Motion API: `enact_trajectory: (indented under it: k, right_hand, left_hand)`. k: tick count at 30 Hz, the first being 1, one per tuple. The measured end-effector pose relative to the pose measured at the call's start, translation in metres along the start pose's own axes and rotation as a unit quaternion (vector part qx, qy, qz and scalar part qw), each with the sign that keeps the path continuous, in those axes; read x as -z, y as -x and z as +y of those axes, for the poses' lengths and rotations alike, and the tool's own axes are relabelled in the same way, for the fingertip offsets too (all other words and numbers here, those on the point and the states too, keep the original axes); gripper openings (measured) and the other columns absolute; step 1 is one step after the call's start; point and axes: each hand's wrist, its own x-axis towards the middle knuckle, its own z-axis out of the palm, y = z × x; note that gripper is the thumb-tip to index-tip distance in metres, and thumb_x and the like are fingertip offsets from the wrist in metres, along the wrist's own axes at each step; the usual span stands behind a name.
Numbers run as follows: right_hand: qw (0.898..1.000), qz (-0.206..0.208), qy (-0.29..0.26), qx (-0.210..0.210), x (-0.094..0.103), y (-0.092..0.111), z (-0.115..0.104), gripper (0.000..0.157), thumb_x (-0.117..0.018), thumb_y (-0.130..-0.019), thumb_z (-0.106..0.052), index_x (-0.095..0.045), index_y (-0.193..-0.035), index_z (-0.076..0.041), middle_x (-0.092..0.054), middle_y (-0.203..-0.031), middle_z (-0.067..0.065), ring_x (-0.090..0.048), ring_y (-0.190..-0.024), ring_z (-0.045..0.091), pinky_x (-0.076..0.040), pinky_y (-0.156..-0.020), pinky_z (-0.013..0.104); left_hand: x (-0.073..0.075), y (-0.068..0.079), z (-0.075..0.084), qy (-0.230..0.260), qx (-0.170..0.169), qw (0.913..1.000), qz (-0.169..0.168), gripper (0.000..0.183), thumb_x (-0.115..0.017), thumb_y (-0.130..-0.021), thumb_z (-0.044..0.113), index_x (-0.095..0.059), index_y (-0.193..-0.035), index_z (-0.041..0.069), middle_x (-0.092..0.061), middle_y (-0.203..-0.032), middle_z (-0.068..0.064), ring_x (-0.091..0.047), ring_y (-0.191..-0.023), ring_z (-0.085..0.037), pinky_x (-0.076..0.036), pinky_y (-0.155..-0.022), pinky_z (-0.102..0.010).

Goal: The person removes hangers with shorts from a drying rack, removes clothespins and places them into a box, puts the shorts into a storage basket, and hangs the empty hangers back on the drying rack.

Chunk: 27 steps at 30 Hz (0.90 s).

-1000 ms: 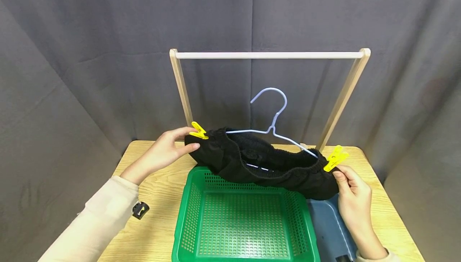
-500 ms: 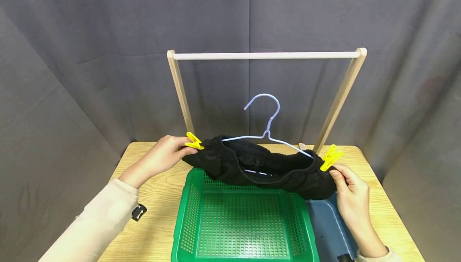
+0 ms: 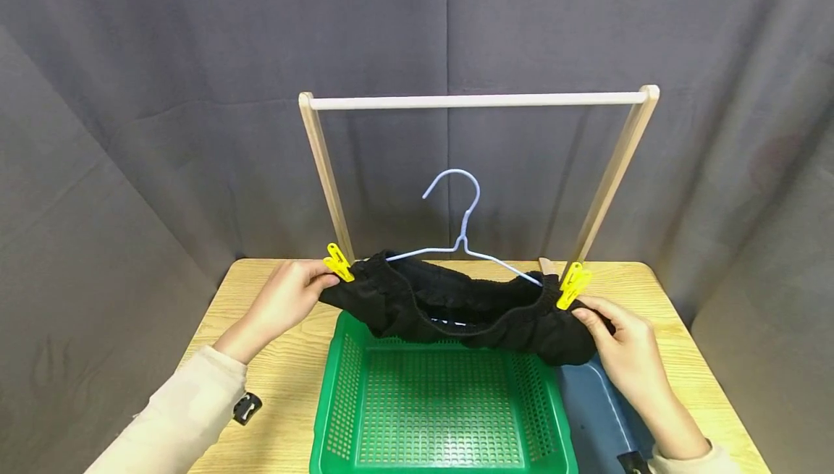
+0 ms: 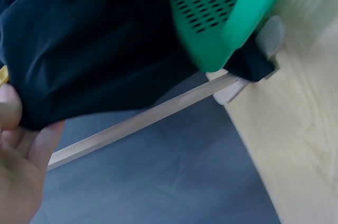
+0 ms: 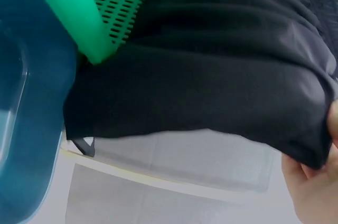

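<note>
A black garment with a gathered elastic waist (image 3: 397, 315) hangs in both hands above the green basket, its waist opening facing up. My left hand (image 3: 293, 297) pinches its left edge, thumb on the near side, beside a yellow clothespin (image 3: 339, 263). At the other end my right hand (image 3: 628, 347) pinches the right edge, just below a second yellow clothespin (image 3: 573, 286). A pale lilac hanger (image 3: 464, 231) sits inside the waist, its hook free and pointing up. In the right wrist view the garment's side (image 5: 200, 92) drapes down from the fingers.
Behind the garment stands a wooden rack with a white bar (image 3: 476, 101). The green perforated basket (image 3: 563, 416) is on the wooden table (image 3: 287, 380), with a blue bin (image 3: 589, 409) on its right. Grey curtains (image 3: 195, 134) surround the table.
Both hands have shifted left with the garment, clothespins and hanger. The left side has also come down a little, and the hanger's hook sits lower and further left.
</note>
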Motion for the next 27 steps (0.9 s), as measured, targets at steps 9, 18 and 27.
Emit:
enact_trajectory:
  k: [9,18,27]
  right_hand:
    - [0.990,-0.123,0.054,0.031,0.010,-0.005,0.008,0.021,-0.076,-0.083,0.001,-0.075,-0.101,-0.009,-0.074,-0.094,0.002,-0.064,-0.082,0.006,-0.046,-0.070,0.016]
    - [0.977,-0.208,0.044,0.006,0.027,-0.022,0.009,0.022,-0.065,-0.095,-0.007,-0.071,-0.116,-0.008,-0.073,-0.102,0.002,-0.066,-0.091,0.010,-0.048,-0.077,0.017]
    - [0.965,-0.259,0.027,-0.035,0.035,-0.051,0.000,0.029,-0.059,-0.101,-0.018,-0.062,-0.128,-0.007,-0.070,-0.111,0.006,-0.063,-0.095,0.018,-0.050,-0.078,0.027]
  left_hand:
    - [-0.016,0.014,-0.003,-0.031,0.011,0.9948,0.097,0.005,-0.073,-0.087,0.003,-0.072,-0.092,0.006,-0.067,-0.073,-0.003,-0.042,-0.053,-0.014,-0.036,-0.052,-0.031]
    - [-0.023,0.018,-0.006,-0.017,0.008,0.9885,0.150,0.006,-0.073,-0.087,0.002,-0.070,-0.086,0.007,-0.066,-0.069,-0.004,-0.042,-0.053,-0.015,-0.033,-0.051,-0.032]
    - [-0.027,0.022,-0.009,-0.017,0.015,0.9867,0.161,0.004,-0.072,-0.088,0.003,-0.072,-0.091,0.006,-0.071,-0.077,-0.009,-0.047,-0.055,-0.017,-0.038,-0.053,-0.035]
